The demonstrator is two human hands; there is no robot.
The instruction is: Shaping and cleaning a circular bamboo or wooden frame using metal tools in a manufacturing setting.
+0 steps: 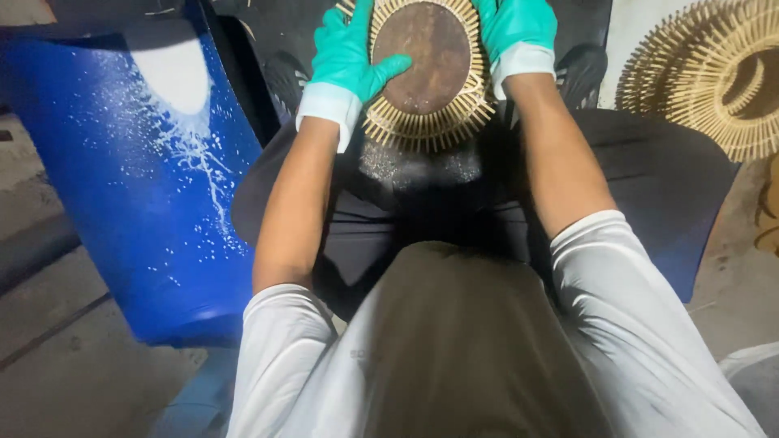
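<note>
Sitting, looking down my own front: grey-brown apron or shirt filling the near view, white sleeves pushed up at both elbows, bare forearms reaching forward over my dark-trousered lap [422,211]. I am holding a round piece [428,73] above my knees, at the far edge of my lap: a dark brown disc in the middle, ringed all round by short pale sticks standing out like rays. Both hands are wearing teal rubber gloves with white cuffs. My left hand [349,61] is gripping the left rim of the piece, thumb lying across the sticks and reaching onto the brown disc, the other fingers going behind where I cannot see them. My right hand [515,32] is clasping the right rim, partly cut off by the top of the view, its fingers wrapping over the sticks. Some pale dust or flecks are lying on the trousers just under the piece. To my left a big blue drum [154,186] is leaning, spattered with white. Farther off to the right, a second, larger sunburst ring [714,73] of the same pale sticks is lying beside the grey floor [57,357].
</note>
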